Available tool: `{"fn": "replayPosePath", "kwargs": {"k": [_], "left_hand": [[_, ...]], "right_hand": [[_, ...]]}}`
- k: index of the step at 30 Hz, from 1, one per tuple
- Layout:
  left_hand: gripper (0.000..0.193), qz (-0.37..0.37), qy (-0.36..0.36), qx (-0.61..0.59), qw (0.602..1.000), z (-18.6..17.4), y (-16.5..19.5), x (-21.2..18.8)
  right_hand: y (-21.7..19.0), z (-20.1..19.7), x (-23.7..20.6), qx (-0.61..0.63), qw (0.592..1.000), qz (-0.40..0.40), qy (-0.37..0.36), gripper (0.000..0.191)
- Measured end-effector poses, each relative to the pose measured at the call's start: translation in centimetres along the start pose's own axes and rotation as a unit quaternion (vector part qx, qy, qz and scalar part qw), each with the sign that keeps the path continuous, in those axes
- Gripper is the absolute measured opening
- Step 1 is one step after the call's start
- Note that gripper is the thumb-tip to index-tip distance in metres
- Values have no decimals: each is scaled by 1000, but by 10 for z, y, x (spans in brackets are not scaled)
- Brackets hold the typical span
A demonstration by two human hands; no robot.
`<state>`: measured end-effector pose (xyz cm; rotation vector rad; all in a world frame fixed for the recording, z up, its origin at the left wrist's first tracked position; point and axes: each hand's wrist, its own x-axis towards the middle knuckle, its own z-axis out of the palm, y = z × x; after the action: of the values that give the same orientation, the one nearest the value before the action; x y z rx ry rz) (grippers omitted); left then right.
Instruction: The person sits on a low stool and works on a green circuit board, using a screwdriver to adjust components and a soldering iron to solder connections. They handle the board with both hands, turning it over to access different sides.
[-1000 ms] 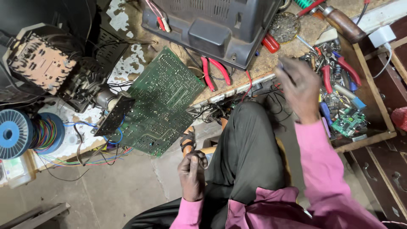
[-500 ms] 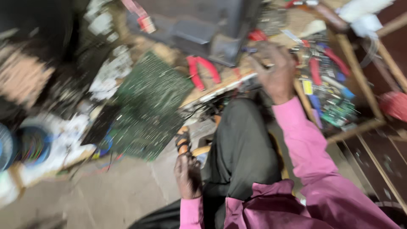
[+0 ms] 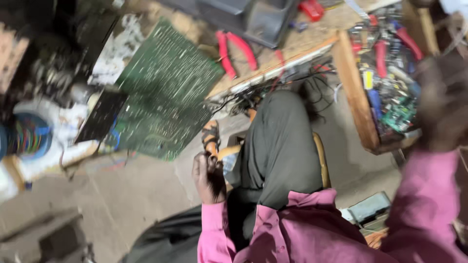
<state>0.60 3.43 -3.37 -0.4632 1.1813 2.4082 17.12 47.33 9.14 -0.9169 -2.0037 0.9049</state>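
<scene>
My left hand (image 3: pixel 209 176) rests beside my left knee, its fingers closed around an orange-handled tool (image 3: pixel 211 139) that points up toward the bench edge. A large green circuit board (image 3: pixel 165 92) lies tilted just left of that tool. My right hand (image 3: pixel 441 102) is raised at the far right, over the edge of a wooden tray (image 3: pixel 355 97) full of small tools. It is badly blurred, so I cannot tell whether it holds anything. My pink sleeves and dark trousers fill the lower middle.
Red-handled pliers (image 3: pixel 236 51) lie on the wooden bench (image 3: pixel 302 44) below a grey plastic casing (image 3: pixel 253 17). Tangled black wires (image 3: pixel 273 90) hang from the bench edge. A spool of coloured wire (image 3: pixel 24 136) sits at the left. A small metal box (image 3: pixel 370 207) lies on the floor.
My right hand has drawn back from the bench edge toward the right, over the tool tray. The view has swung down and left. My left hand keeps hold of the orange-handled tool.
</scene>
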Motion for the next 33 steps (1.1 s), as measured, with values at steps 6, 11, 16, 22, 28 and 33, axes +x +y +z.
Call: {"fn": "replayPosePath", "kwargs": {"k": [6, 11, 16, 22, 28, 33], "left_hand": [[14, 28, -35, -14, 999, -12, -4, -1], [16, 45, 32, 10, 998, -26, 2, 2], [16, 53, 28, 36, 998, -33, -7, 11], [17, 45, 80, 54, 994, -11, -26, 6], [19, 9, 75, 86, 993, 13, -34, -13], [18, 2, 53, 87, 995, 33, -37, -6]], "right_hand": [[-47, 82, -67, 45, 987, -14, -151, 17], [-22, 0, -11, -15, 998, -59, -9, 12], [59, -71, 19, -122, 983, -16, 133, 20], [96, -17, -103, 216, 900, 205, 319, 64], [93, 41, -133, 396, 791, 326, 335, 62], [80, 74, -67, 430, 810, 312, 249, 56]]}}
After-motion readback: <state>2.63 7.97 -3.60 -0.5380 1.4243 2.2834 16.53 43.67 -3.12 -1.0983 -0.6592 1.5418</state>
